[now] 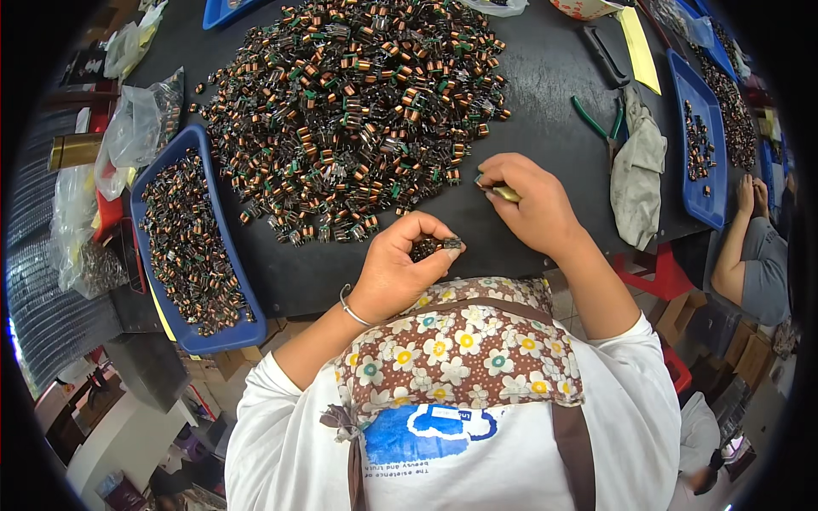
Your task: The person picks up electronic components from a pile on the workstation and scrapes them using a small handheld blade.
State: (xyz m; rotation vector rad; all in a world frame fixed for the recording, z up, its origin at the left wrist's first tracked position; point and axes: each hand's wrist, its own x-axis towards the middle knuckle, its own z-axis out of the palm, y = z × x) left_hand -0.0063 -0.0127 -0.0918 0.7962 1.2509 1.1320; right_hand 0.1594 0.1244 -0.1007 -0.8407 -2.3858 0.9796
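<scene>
A large heap of small copper-wound coils (358,111) with black bases covers the dark table ahead of me. My left hand (405,260) is at the heap's near edge, thumb and forefinger pinched on one small coil (452,244). Several more coils (423,249) show in the curl of its fingers. To the right, my right hand (532,200) is closed around a small brass-coloured tool (508,194), most of it covered by the fingers. A tiny part shows at its fingertips, too small to name. The two hands are apart.
A blue tray (253,328) of coils stands at left, beside plastic bags (141,128). Rightward lie green-handled pliers (601,122), a grey cloth (639,170), a black-handled tool (603,56), yellow paper (639,51) and another blue tray (714,200). Another person's hands (751,196) are at far right.
</scene>
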